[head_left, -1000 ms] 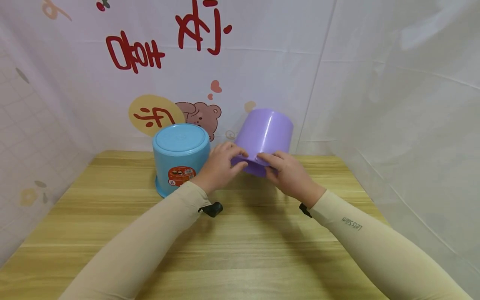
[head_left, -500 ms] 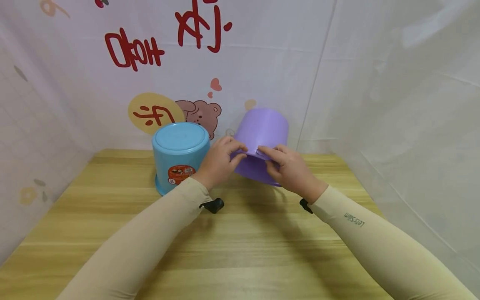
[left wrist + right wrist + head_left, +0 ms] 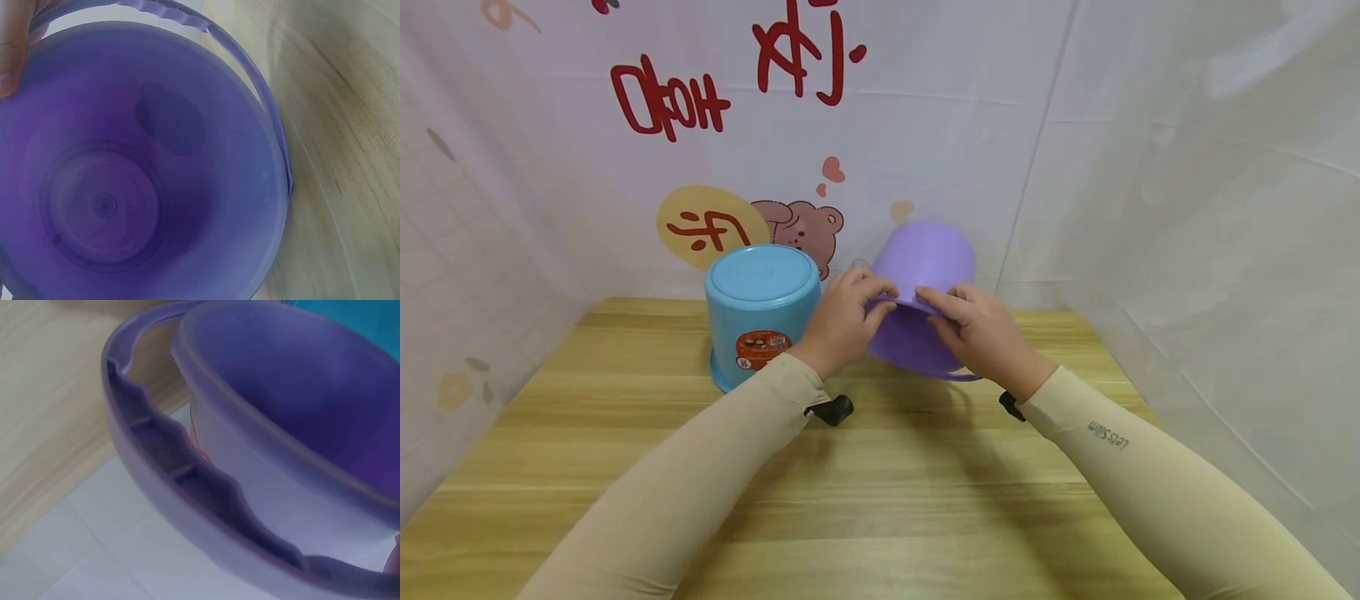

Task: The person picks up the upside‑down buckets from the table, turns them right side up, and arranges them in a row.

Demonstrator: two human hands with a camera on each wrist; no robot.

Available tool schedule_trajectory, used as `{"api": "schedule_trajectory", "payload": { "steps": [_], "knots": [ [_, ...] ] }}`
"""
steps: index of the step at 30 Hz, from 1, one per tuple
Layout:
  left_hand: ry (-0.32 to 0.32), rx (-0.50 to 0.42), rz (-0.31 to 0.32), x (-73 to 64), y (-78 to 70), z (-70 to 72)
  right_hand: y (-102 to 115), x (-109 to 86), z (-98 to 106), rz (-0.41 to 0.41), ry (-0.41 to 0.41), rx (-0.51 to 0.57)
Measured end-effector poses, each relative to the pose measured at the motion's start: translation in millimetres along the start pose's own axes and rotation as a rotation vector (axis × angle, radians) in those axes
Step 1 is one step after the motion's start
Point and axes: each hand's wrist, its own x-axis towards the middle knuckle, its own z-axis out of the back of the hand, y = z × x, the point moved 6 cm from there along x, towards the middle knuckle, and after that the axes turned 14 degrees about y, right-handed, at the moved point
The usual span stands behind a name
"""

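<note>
A purple bucket point(image 3: 928, 254) lies tilted on its side, mouth toward me. My left hand point(image 3: 842, 321) pinches the near upper rim, thumb below the edge and fingers on the outside. Just to the right along that rim, my right hand point(image 3: 988, 337) grips it in the same way. The left wrist view looks straight into the hollow inside, down to the round base point(image 3: 103, 206); a thumb point(image 3: 11, 47) shows at its corner. In the right wrist view the bucket's carrying handle point(image 3: 181, 469), with finger grooves, hangs away from the rim point(image 3: 269, 434).
A light blue bucket point(image 3: 760, 308) with a red label point(image 3: 758, 350) stands upside down close to my left hand. The wood-grain table point(image 3: 880, 500) ends at a printed cloth backdrop point(image 3: 940, 142). A plain cloth point(image 3: 1210, 275) hangs along the right side.
Both hands have tipped the purple bucket, lifting its near rim, so its mouth now faces me and its inside shows. The blue bucket has stayed put.
</note>
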Motion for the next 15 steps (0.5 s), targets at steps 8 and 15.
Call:
{"api": "schedule_trajectory", "payload": {
  "steps": [8, 15],
  "knots": [
    [-0.012, -0.007, -0.006, -1.1, 1.3, 0.9, -4.9, 3.4, 3.7, -0.066, -0.002, 0.049],
    [0.011, -0.017, -0.016, -5.4, 0.6, 0.0, -11.3, 3.2, 3.6, -0.133, 0.039, 0.076]
  ]
}}
